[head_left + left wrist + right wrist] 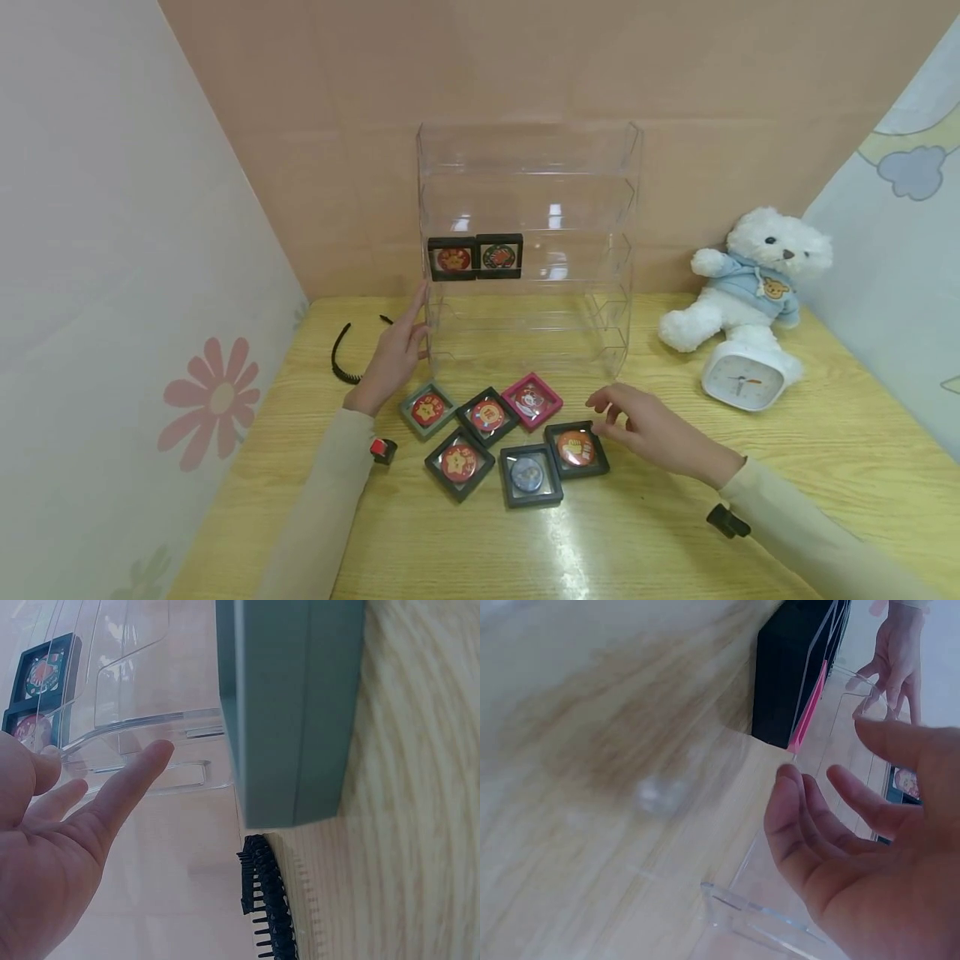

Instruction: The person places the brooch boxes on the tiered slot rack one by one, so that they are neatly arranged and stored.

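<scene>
My left hand (393,354) rests its extended fingers against the left side of a clear acrylic tiered rack (525,321). Two black square frames with round badges, one red (453,259) and one green and red (499,257), stand side by side on a middle tier. My right hand (656,433) hovers with loosely bent fingers beside a black frame with an orange badge (576,448), nothing held. Around it on the table lie a black frame with a blue badge (527,475), a pink frame (531,401), a green frame (427,409) and two dark frames with red badges (487,416).
A black toothed headband (341,358) lies left of the rack, partly behind my left hand. At the right sit a white teddy bear (757,279) in a blue top and a white clock (742,379). A wall (112,250) borders the wooden table's left side.
</scene>
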